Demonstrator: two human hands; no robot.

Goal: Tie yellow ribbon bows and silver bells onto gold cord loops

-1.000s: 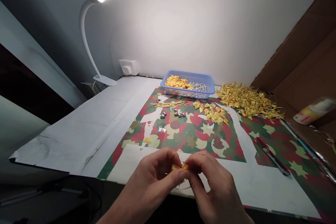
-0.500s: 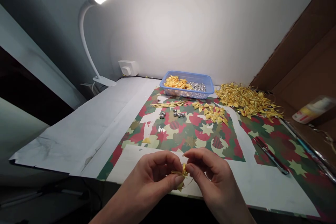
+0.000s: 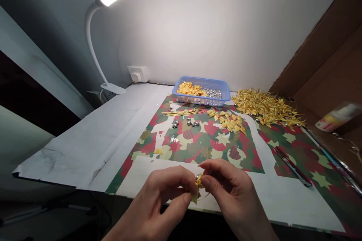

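Low over the near edge of the table, a small gold ribbon bow (image 3: 199, 181) with a silver bell on it sits between my hands. My right hand (image 3: 230, 186) pinches its right side between thumb and forefinger. From the left, my left hand (image 3: 166, 196) closes its fingertips on the bow; the thumb lies by a hanging ribbon tail, and the exact contact is partly hidden. Past my hands lie loose silver bells (image 3: 193, 122), a bundle of gold ties (image 3: 183, 112) and a group of folded gold bows (image 3: 232, 122).
A blue basket (image 3: 226, 89) at the wall holds gold ribbon pieces and silver bells. Right of it is a heap of gold bows (image 3: 263, 107). Tweezers (image 3: 292, 167) lie at right, near a bottle (image 3: 336, 117). A lamp (image 3: 94, 41) stands at left.
My left thumb has drawn back down and left from the bow. The bow has turned, so its silver bell and hanging tail show more.
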